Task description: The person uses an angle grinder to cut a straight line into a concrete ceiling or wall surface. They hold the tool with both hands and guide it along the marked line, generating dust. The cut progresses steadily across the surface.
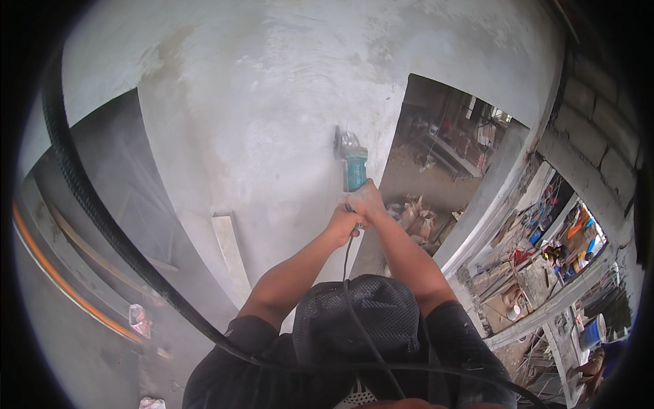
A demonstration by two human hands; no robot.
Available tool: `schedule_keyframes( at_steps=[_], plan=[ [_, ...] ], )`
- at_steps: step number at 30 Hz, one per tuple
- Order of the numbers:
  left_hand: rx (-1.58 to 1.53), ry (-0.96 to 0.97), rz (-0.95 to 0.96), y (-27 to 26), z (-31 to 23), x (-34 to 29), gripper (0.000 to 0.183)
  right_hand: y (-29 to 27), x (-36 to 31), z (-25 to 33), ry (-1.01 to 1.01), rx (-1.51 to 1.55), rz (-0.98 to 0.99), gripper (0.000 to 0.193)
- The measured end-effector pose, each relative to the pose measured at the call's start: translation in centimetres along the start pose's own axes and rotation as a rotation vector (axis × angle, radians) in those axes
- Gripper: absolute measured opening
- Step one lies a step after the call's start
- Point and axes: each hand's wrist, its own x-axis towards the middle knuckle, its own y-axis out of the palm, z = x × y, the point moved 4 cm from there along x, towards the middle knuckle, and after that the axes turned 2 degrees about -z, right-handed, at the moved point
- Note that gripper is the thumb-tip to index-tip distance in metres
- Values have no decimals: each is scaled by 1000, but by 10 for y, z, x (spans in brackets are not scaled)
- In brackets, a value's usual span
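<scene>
Blotchy grey wall (252, 150), swirl-marked, between two openings (436, 146). One teal grinder (355, 169) with one round disc (337, 141) before it, contact unclear; right hand (366, 200) curls round its body, left hand (343, 223) grips its rear, one black cord (346, 262) trailing.

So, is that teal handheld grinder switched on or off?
Cannot tell: the thin dark disc shows no clear spin in one still, and the slim black cord from the teal handheld grinder has no plug in view.
</scene>
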Motion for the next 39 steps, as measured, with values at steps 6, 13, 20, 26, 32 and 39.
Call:
schedule_keyframes(
  at_steps=[6,13,20,26,32,39],
  plan=[
    [20,13,30,1,-2,-4,34,1,5,-3,4,7,24,94],
    [38,88,16,8,-17,-12,38,-2,12,-5,-84,-11,-66,92],
    [28,68,-3,2,-20,-9,42,-2,3,15,-82,-25,-81,93],
    [51,57,15,-2,-23,-10,41,0,4,15,-70,-4,-71,95],
    [47,57,-10,-2,-21,-10,41,0,0,16,-67,-7,-62,90],
    [30,35,-4,-2,-20,-5,41,-3,2,16,-60,-19,-42,87]
  ],
)
